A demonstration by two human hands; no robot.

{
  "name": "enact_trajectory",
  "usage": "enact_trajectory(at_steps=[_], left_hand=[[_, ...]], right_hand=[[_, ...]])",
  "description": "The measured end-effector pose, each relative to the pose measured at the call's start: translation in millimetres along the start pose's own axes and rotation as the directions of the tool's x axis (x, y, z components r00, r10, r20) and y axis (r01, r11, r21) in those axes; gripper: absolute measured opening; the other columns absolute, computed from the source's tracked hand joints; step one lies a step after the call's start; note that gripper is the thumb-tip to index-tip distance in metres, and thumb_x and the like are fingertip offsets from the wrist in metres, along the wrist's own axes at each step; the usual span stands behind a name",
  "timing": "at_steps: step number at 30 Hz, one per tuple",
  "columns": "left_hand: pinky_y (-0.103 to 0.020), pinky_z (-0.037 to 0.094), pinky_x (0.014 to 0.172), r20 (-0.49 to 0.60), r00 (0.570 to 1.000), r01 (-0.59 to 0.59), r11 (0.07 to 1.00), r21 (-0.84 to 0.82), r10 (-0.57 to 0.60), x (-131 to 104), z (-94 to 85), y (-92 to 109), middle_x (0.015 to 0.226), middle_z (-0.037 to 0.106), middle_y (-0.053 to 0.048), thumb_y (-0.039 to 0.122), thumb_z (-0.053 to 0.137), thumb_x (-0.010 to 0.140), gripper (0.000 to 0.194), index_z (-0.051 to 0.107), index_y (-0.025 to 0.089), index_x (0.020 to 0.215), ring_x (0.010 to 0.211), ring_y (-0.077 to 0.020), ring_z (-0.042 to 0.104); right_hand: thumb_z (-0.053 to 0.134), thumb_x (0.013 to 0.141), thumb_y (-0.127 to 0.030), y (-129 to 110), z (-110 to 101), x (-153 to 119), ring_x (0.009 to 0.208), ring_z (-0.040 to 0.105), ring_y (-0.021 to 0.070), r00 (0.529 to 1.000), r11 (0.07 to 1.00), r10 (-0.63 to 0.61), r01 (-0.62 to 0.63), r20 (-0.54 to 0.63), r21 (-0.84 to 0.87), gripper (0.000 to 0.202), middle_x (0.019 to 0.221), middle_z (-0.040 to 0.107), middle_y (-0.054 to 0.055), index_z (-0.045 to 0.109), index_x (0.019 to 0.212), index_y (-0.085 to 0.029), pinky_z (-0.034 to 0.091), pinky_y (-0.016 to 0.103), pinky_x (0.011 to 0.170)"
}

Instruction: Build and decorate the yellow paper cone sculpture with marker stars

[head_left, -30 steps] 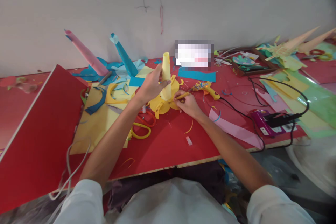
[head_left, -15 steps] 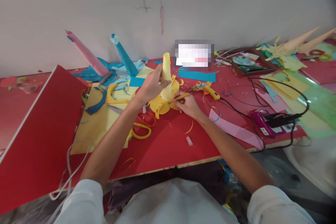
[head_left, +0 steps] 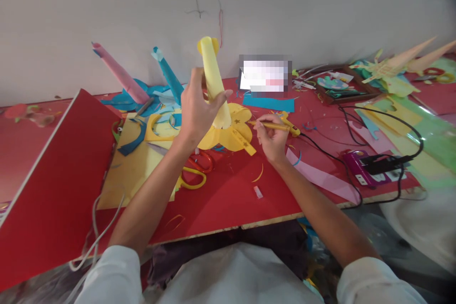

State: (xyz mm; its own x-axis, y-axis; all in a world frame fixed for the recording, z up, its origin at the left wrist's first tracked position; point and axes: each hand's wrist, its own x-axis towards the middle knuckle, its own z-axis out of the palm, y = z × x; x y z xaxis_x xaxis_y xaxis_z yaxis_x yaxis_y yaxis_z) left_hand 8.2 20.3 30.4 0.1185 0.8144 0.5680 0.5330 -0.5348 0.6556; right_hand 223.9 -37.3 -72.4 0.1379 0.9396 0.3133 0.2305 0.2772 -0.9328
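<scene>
Pale-yellow paper tube (head_left: 213, 76) with yellow flower-shaped paper base (head_left: 228, 141): is now leaning left, higher than before. Right hand (head_left: 273, 138): is now standing farther right.
Left hand (head_left: 197, 111): is gripping the tube, thumb lying across its front.
Right hand: is pinching one slim ochre pencil-like stick (head_left: 274, 126), tip pointing toward the base's right edge; contact is not showing clearly.
Tube and base: are sitting between the hands, over the red bench (head_left: 228, 194).
Yellow glue gun (head_left: 295, 130): is lying beyond the right hand, partly hidden.
</scene>
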Motion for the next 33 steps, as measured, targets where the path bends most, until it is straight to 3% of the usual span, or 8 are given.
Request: enact_trajectory(at_steps=[2, 4, 10, 15, 17, 24, 28, 33], left_hand=[[-0.037, 0.057, 0.083, -0.026, 1.0, -0.003, 1.0, 0.03, 0.003, -2, 4.0, -5, 0.12, 0.065, -0.006, 0.044, 0.072, 0.093, 0.05, 0.046, 0.032, 0.133, 0.104, -0.0225, 0.064], [-0.037, 0.057, 0.08, -0.017, 1.0, -0.008, 0.999, 0.045, 0.008, -4, 11.4, -12, 0.117, 0.063, -0.005, 0.044, 0.072, 0.093, 0.05, 0.044, 0.032, 0.134, 0.102, -0.0223, 0.065], [-0.033, 0.051, 0.07, -0.011, 0.997, 0.071, 0.997, -0.023, -0.072, -15, 39.8, -25, 0.1, 0.061, -0.002, 0.037, 0.08, 0.087, 0.046, 0.048, 0.029, 0.119, 0.085, -0.0185, 0.063], [-0.031, 0.045, 0.062, -0.007, 0.998, 0.068, 0.998, -0.001, -0.068, -24, 53.2, -29, 0.084, 0.057, 0.002, 0.03, 0.084, 0.082, 0.043, 0.049, 0.027, 0.106, 0.071, -0.0156, 0.056], [-0.031, 0.043, 0.062, -0.001, 0.998, 0.065, 0.997, 0.034, -0.065, -25, 54.4, -28, 0.083, 0.055, 0.001, 0.03, 0.083, 0.082, 0.041, 0.048, 0.027, 0.104, 0.07, -0.0157, 0.055], [-0.034, 0.044, 0.067, 0.018, 1.0, 0.001, 0.994, 0.112, -0.003, -23, 46.5, -16, 0.086, 0.056, -0.002, 0.036, 0.083, 0.083, 0.038, 0.052, 0.025, 0.103, 0.077, -0.018, 0.057], [-0.035, 0.045, 0.068, 0.086, 0.996, -0.039, 0.991, 0.13, 0.028, -21, 46.7, -19, 0.09, 0.059, -0.003, 0.031, 0.082, 0.083, 0.036, 0.053, 0.024, 0.103, 0.081, -0.0201, 0.059], [-0.035, 0.045, 0.066, 0.091, 0.996, -0.013, 0.99, 0.143, 0.0, -20, 47.6, -25, 0.09, 0.06, -0.003, 0.029, 0.081, 0.083, 0.036, 0.053, 0.025, 0.107, 0.078, -0.02, 0.059]], right_hand=[[0.062, 0.094, -0.057, -1, 0, -1, 0.066, 0.058, 0.0141, 0.982, 0.996, -0.078, 0.083, -0.174, 0.021, 0.033, 0.093, 0.062, 0.005, 0.06, 0.098, -0.025, 0.047, 0.028, 0.053], [0.064, 0.094, -0.054, -2, 1, -2, 0.063, 0.055, 0.014, 0.969, 0.993, -0.114, 0.119, -0.219, 0.012, 0.029, 0.087, 0.062, 0.004, 0.06, 0.095, -0.025, 0.046, 0.029, 0.053], [0.063, 0.094, -0.05, -4, 5, -4, 0.079, 0.063, 0.0187, 0.983, 0.985, -0.168, 0.165, -0.077, -0.052, 0.027, 0.088, 0.065, 0.004, 0.062, 0.094, -0.024, 0.052, 0.032, 0.066], [0.066, 0.091, -0.04, -2, 16, -7, 0.066, 0.057, 0.0132, 0.973, 0.988, -0.097, 0.12, 0.208, -0.099, 0.017, 0.08, 0.065, 0.0, 0.062, 0.091, -0.023, 0.044, 0.026, 0.057], [0.066, 0.089, -0.035, -3, 19, -8, 0.062, 0.056, 0.0122, 0.959, 0.98, -0.088, 0.132, 0.269, -0.15, 0.013, 0.076, 0.064, -0.001, 0.062, 0.088, -0.023, 0.042, 0.026, 0.056], [0.064, 0.093, -0.037, -19, 16, -17, 0.056, 0.052, 0.0111, 0.964, 0.954, -0.208, 0.238, 0.167, -0.181, 0.013, 0.073, 0.062, -0.002, 0.062, 0.092, -0.024, 0.043, 0.027, 0.058], [0.065, 0.092, -0.037, -13, 19, -13, 0.06, 0.057, 0.0126, 0.962, 0.977, -0.12, 0.158, 0.246, -0.143, 0.014, 0.074, 0.065, -0.001, 0.062, 0.09, -0.023, 0.042, 0.026, 0.057], [0.065, 0.088, -0.038, 3, 25, -3, 0.073, 0.067, 0.0174, 0.951, 0.987, 0.008, 0.042, 0.309, -0.153, 0.016, 0.084, 0.072, 0.003, 0.064, 0.091, -0.022, 0.049, 0.028, 0.064]])
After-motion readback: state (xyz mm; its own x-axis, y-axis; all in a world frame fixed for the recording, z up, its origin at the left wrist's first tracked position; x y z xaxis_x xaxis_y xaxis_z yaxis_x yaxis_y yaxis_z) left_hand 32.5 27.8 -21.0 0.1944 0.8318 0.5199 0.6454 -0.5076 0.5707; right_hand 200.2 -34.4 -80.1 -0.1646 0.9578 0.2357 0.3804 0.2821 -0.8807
